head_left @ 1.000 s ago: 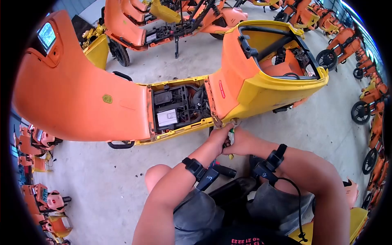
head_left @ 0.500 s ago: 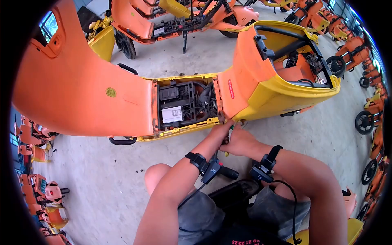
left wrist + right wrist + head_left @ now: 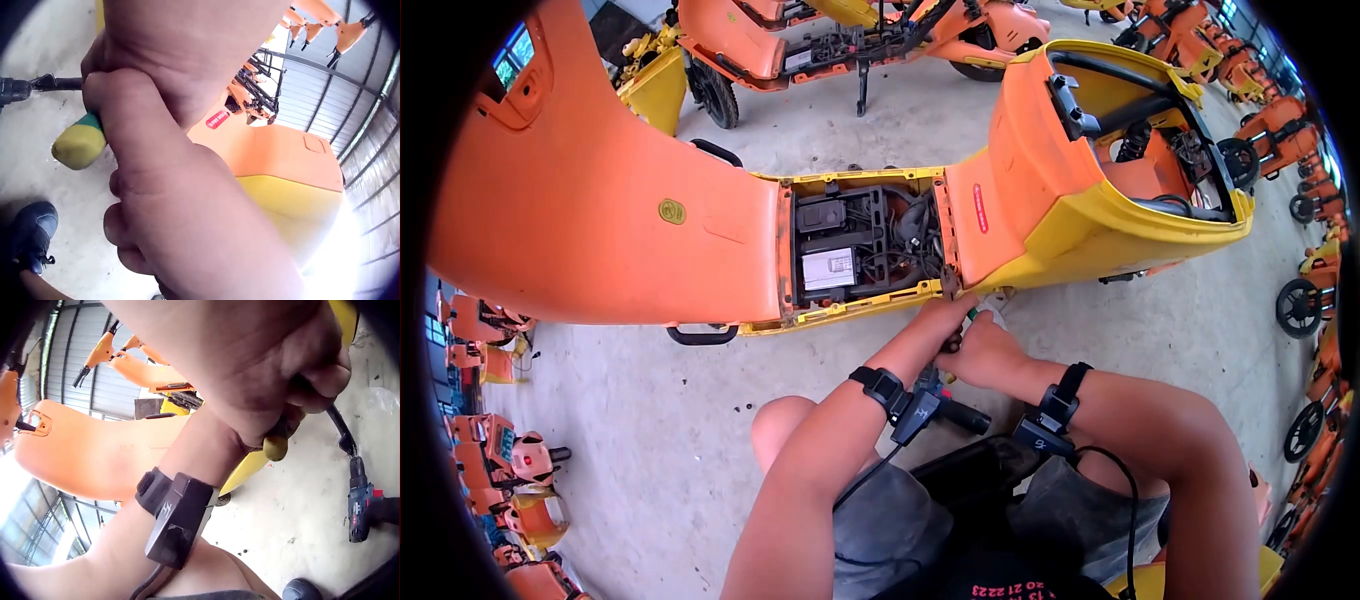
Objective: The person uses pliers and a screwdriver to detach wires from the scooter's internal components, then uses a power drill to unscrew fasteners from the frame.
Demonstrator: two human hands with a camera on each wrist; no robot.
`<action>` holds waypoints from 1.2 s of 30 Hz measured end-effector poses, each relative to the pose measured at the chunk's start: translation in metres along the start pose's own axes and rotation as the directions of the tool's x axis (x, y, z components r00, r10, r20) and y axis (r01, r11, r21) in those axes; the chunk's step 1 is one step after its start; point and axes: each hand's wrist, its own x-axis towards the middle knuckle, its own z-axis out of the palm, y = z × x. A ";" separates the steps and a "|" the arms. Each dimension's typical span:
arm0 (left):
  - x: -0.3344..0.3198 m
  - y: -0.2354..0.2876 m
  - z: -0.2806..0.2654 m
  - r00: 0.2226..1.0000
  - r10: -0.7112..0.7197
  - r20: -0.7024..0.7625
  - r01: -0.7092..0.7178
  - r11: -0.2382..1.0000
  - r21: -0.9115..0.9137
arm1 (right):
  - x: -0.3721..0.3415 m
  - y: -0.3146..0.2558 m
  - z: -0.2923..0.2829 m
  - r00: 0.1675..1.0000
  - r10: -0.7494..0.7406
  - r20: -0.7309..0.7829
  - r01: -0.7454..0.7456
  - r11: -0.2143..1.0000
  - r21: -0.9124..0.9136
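Both hands meet at the lower side edge of an orange-and-yellow scooter body (image 3: 1040,225). My right hand (image 3: 985,352) curls round a hand tool whose yellow-and-green handle (image 3: 78,147) sticks out beside the thumb in the left wrist view. A metal end (image 3: 998,298) shows beyond the hands, close under the yellow panel. My left hand (image 3: 947,318) is curled against the right at the same tool; its fingers are largely hidden. From the right wrist, the yellow handle tip (image 3: 275,449) shows below the right hand's curled fingers. I cannot tell the tool's exact kind.
The scooter's open floor compartment (image 3: 865,240) shows wiring and a silver box (image 3: 828,269). A cordless drill (image 3: 359,509) rests on the concrete floor near the person's knees. A black bar-shaped stand (image 3: 340,428) is beside the hands. More orange scooters (image 3: 870,45) stand around.
The scooter and hands have shifted to the right in the head view, the scooter also slightly upward. Both hands stay together at its lower edge, still gripping.
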 end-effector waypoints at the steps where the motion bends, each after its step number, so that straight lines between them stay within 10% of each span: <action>1: 0.000 0.000 -0.001 1.000 0.000 0.000 0.000 1.000 -0.001 | -0.001 -0.001 0.000 1.000 0.000 0.001 0.000 1.000 -0.001; 17: 0.028 -0.012 -0.016 0.985 0.003 0.170 0.004 0.999 -0.040 | 0.022 0.000 0.021 0.993 -0.109 -0.054 0.104 0.991 -0.085; 28: 0.016 -0.015 0.032 0.985 -0.044 0.164 0.119 0.868 -0.483 | 0.013 0.024 -0.020 0.996 -0.088 0.009 0.088 0.987 -0.131; 36: 0.017 -0.018 0.067 0.968 0.016 0.250 0.163 0.718 -0.677 | 0.005 0.044 -0.057 0.925 -0.377 0.051 0.380 0.912 -0.156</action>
